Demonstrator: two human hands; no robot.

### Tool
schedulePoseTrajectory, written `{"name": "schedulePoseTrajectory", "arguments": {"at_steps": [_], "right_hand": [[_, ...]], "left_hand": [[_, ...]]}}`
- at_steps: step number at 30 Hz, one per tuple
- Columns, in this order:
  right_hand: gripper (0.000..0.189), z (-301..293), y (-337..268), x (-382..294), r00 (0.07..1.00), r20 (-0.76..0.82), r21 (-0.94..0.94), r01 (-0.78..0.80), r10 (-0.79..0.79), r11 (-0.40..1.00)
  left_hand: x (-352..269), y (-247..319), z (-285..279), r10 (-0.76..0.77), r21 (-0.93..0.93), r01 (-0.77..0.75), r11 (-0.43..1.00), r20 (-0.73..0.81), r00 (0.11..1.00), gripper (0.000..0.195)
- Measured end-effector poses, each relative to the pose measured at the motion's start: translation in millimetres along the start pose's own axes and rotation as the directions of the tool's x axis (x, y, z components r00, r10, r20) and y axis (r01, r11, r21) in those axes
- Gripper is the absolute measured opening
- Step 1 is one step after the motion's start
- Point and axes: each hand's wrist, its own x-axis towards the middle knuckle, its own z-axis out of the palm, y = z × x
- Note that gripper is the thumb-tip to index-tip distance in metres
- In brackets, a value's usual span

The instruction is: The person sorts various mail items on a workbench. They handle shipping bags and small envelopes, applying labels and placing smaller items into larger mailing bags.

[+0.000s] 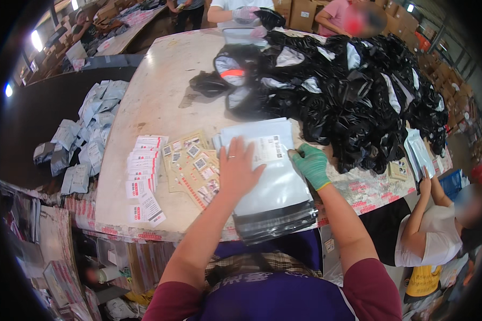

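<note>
A stack of grey-white plastic mailing bags [275,184] with dark transparent flaps lies at the near table edge, a printed label [265,149] on its top bag. My bare left hand [239,170], wearing a ring, lies flat on the stack with its fingers spread, beside the label. My right hand [311,164], in a green knitted glove, is at the stack's right edge, thumb and fingers at the top bag's edge; whether it pinches the bag I cannot tell. Left of my left hand lie tan cards [190,160] with printed codes and a fanned pile of white and red slips [144,164].
A large heap of black plastic-wrapped items [345,104] covers the right of the table [144,108]. Filled grey parcels [90,132] lie on a dark surface [36,108] at the left. A co-worker at the right holds a pale bag [419,154]; others stand across the table.
</note>
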Motion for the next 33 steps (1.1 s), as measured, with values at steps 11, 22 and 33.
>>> {"name": "schedulePoseTrajectory", "arguments": {"at_steps": [11, 22, 33], "right_hand": [[0.046, -5, -113, 79, 0.846, -0.078, -0.128, 0.517, -0.528, 0.847], [0.02, -14, -119, 123, 0.833, -0.108, -0.066, 0.538, -0.542, 0.84], [0.025, -63, -61, -90, 0.877, -0.344, 0.029, 0.366, -0.335, 0.93]], "left_hand": [[1, -13, -8, 0.017, -0.103, -0.013, 0.995, 0.035, 0.999, 0.077], [3, -14, -5, 0.004, -0.198, 0.0, 0.98, 0.017, 1.0, 0.075], [8, -7, 30, -0.126, -0.998, 0.044, 0.041, 0.038, 0.991, 0.038]]}}
